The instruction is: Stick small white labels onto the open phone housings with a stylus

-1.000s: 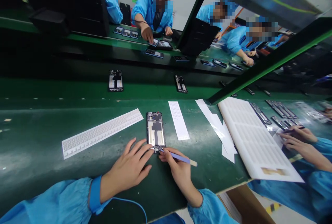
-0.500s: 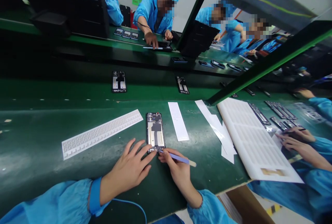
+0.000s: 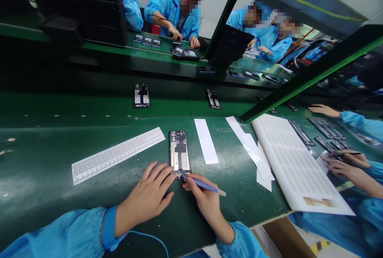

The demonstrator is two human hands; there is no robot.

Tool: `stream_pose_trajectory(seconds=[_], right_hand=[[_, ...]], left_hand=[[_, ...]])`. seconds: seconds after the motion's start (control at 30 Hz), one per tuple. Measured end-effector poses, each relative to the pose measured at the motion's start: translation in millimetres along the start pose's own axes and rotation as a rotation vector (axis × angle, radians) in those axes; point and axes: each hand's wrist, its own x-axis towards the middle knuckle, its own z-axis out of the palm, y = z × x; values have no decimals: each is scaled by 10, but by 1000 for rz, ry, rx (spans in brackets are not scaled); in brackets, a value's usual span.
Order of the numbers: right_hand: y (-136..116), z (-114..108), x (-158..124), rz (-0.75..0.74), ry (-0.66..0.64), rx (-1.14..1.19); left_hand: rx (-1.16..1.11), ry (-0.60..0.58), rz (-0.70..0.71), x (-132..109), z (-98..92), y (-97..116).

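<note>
An opened phone [image 3: 180, 152] lies on the green bench in front of me, its inner parts facing up. My left hand [image 3: 151, 192] has its fingers stretched out, and the fingertips rest at the phone's lower left edge. In my right hand [image 3: 205, 196] is a pair of purple tweezers [image 3: 205, 185], gripped like a pen. Their tip is at the bottom end of the phone; the exact contact is too small to make out. A sheet of small stickers [image 3: 118, 155] lies left of the phone, and a narrow white label sheet [image 3: 207, 141] to its right.
Two more opened phones [image 3: 141, 95] lie farther back. White paper strips [image 3: 254, 154] and a large white foam tray [image 3: 299, 166] are at the right, beside a co-worker's hands [image 3: 348, 166]. A green slanted post [image 3: 299, 80] rises there. A blue cord [image 3: 152, 233] runs from my left wristband.
The tweezers' tip stays at the phone's lower end, and my hands have barely moved. Across the bench, a co-worker's hand has lifted off a dark device. The view has shifted slightly.
</note>
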Motion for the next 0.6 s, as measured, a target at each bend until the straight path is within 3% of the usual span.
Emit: stream_pose_trajectory(seconds=[0.6], right_hand=[[-32,-26,74,93,-104,-64]], left_hand=[[13,-12,2,35,-32,10]])
